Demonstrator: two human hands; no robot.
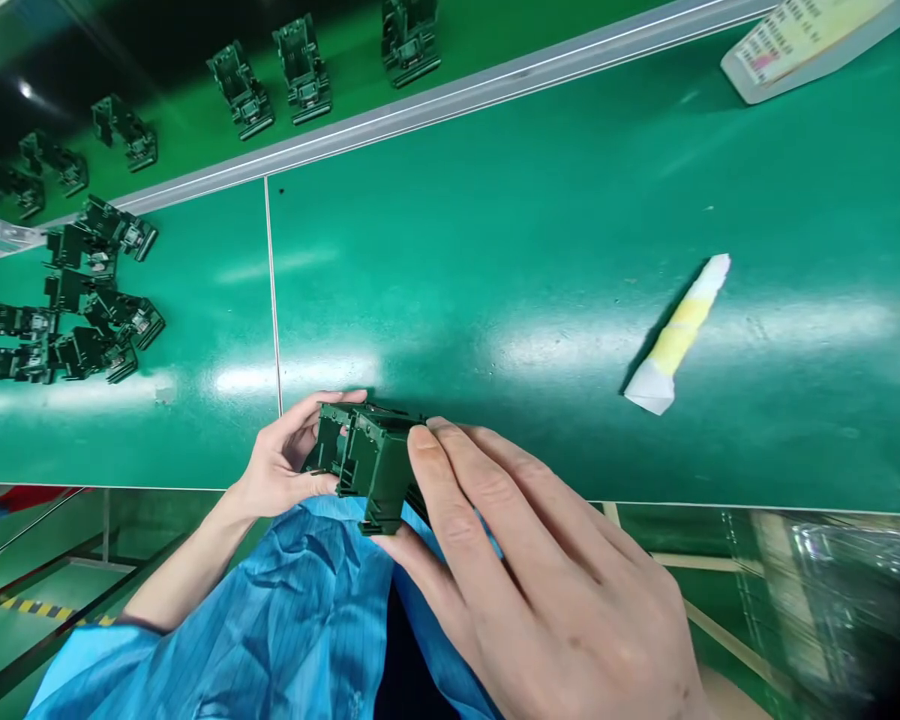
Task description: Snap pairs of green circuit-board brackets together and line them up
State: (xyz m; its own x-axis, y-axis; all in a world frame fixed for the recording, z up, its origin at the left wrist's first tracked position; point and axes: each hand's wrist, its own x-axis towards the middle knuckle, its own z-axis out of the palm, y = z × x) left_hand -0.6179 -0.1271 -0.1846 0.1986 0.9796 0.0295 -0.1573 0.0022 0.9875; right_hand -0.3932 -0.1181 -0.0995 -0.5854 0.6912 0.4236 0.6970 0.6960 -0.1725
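Grn mat bench [495, 230] | dk-grn plastic pts [124, 315] | yel/wht strip [679, 335] | printed card [810, 45]

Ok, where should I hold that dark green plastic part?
Hold the dark green plastic part by its two opposite ends, coming from both sides, like the left hand and right hand. Its boxy shape sits well between them, and its open frame gives edges.

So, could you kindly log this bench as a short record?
hands: left hand and right hand both hold one dark green moulded plastic housing
nearby: similar dark green housings in a loose cluster on the glossy green bench mat
beyond: more housings in a row past a grey metal rail
also: white-and-yellow folded strip on the mat
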